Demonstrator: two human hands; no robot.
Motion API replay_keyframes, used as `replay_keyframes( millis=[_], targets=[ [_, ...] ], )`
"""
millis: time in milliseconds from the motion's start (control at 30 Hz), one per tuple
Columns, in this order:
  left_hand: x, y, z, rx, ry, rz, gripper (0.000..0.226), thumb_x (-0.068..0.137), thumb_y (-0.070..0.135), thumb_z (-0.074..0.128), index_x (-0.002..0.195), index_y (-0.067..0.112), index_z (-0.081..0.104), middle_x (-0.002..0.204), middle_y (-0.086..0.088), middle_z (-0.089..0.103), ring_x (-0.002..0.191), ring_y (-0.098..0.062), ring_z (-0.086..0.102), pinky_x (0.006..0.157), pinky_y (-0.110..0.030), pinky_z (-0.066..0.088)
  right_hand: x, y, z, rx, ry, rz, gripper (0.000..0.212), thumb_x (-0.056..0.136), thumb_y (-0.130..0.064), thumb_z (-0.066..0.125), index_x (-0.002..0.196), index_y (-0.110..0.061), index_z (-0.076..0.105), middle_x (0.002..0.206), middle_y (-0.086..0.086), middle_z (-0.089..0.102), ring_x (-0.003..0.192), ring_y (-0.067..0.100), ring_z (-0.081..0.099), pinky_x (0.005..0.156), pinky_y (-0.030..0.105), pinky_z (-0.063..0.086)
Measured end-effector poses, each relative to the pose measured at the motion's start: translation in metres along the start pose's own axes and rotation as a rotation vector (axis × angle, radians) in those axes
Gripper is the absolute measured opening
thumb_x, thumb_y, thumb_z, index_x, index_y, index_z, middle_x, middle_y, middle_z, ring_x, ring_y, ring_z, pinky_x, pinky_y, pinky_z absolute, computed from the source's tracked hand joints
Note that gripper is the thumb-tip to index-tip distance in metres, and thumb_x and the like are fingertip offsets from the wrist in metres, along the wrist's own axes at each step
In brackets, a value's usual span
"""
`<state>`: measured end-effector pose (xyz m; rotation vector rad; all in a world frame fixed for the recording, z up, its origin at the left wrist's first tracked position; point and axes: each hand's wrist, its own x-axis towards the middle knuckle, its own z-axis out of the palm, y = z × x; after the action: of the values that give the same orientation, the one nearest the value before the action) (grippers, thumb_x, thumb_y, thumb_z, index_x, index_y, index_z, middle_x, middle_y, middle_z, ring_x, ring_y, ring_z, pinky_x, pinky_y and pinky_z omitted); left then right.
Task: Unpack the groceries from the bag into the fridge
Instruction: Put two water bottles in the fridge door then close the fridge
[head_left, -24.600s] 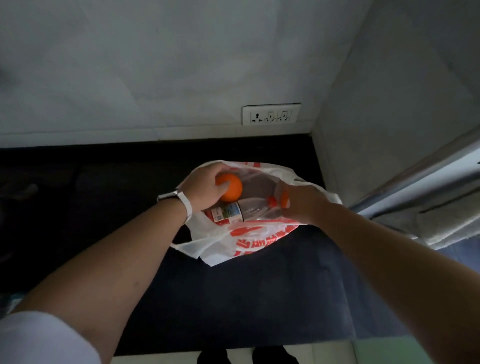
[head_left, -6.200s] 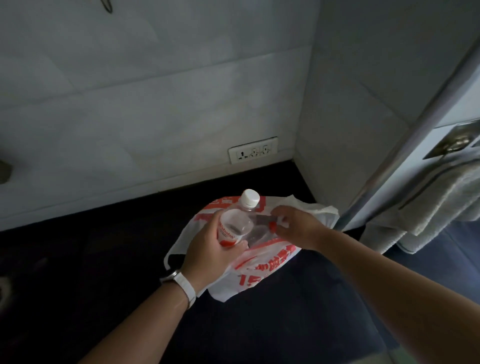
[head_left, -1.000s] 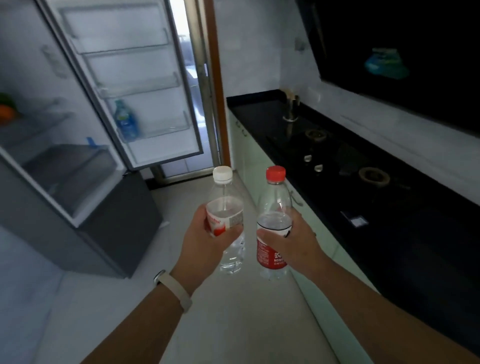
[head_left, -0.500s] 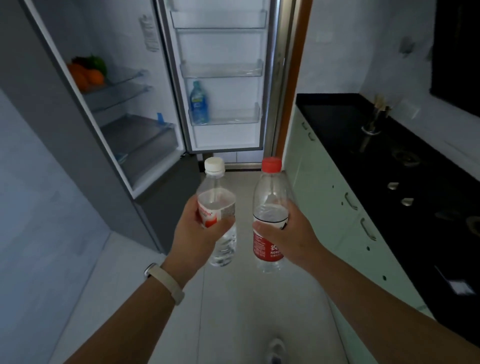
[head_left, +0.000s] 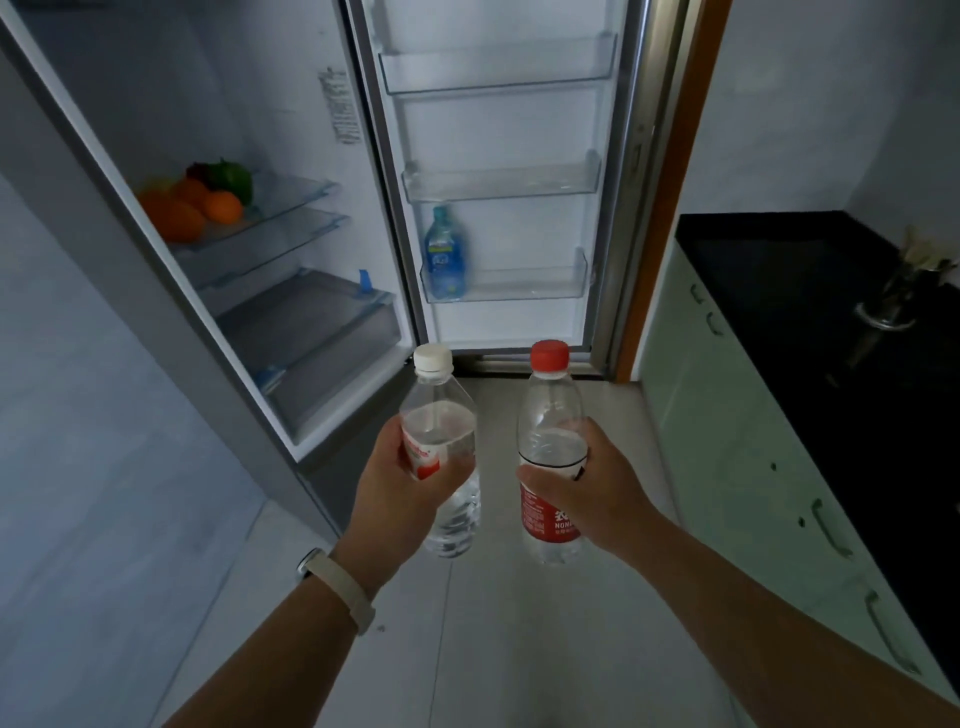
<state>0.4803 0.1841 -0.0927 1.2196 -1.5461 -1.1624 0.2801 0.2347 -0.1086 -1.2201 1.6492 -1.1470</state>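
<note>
Nearer the open fridge (head_left: 218, 78) than a moment ago, both hands carry clear water bottles upright: left hand (head_left: 400, 493) grips the white-capped bottle (head_left: 439, 415), right hand (head_left: 597, 499) the red-capped bottle (head_left: 550, 405) with its red label. Oranges (head_left: 192, 208) sit on a shelf (head_left: 291, 192); pale floor (head_left: 493, 649), black table (head_left: 831, 322) rightward

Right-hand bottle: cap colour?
Red. The cap tops the bottle held in the right hand; head view shows it clearly.
</note>
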Motion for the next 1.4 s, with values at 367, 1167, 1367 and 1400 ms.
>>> replay_keyframes(
  millis=[367, 1167, 1367, 1400],
  targets=[
    [0.118, 0.014, 0.018, 0.000, 0.044, 0.037, 0.047, 0.078, 0.022, 0.078, 0.119, 0.023, 0.055, 0.104, 0.007, 0.068, 0.090, 0.000, 0.067, 0.070, -0.015, 0.053, 0.135, -0.009, -0.028, 0.024, -0.031, -0.066, 0.046, 0.074, -0.031, 0.081, 0.110, -0.038, 0.053, 0.098, -0.008, 0.069, 0.089, 0.010, 0.067, 0.080, 0.033, 0.056],
    [0.432, -0.060, -0.002, -0.088, -0.175, 0.037, 0.041, 0.078, 0.017, 0.080, 0.114, 0.019, 0.059, 0.098, 0.004, 0.070, 0.084, 0.002, 0.066, 0.066, -0.008, 0.049, 0.385, -0.029, 0.023, -0.080, 0.248, 0.077, 0.044, 0.075, -0.028, 0.082, 0.108, -0.028, 0.053, 0.098, -0.006, 0.066, 0.091, 0.008, 0.064, 0.069, 0.022, 0.048],
    [0.476, -0.056, 0.016, -0.052, -0.257, 0.099, 0.041, 0.076, 0.023, 0.081, 0.108, 0.032, 0.057, 0.093, 0.015, 0.068, 0.084, 0.008, 0.063, 0.067, -0.004, 0.046, 0.424, -0.036, 0.013, -0.060, 0.315, 0.079, 0.047, 0.073, -0.024, 0.084, 0.108, -0.027, 0.054, 0.099, -0.007, 0.066, 0.088, 0.003, 0.064, 0.066, 0.015, 0.044],
    [0.483, -0.055, 0.022, -0.017, -0.276, 0.120, 0.040, 0.077, 0.025, 0.081, 0.106, 0.036, 0.056, 0.093, 0.017, 0.067, 0.085, 0.009, 0.062, 0.069, -0.003, 0.045, 0.432, -0.035, 0.010, -0.060, 0.323, 0.073, 0.050, 0.071, -0.025, 0.085, 0.111, -0.028, 0.054, 0.100, -0.008, 0.066, 0.089, 0.003, 0.063, 0.067, 0.015, 0.044]
  ],
)
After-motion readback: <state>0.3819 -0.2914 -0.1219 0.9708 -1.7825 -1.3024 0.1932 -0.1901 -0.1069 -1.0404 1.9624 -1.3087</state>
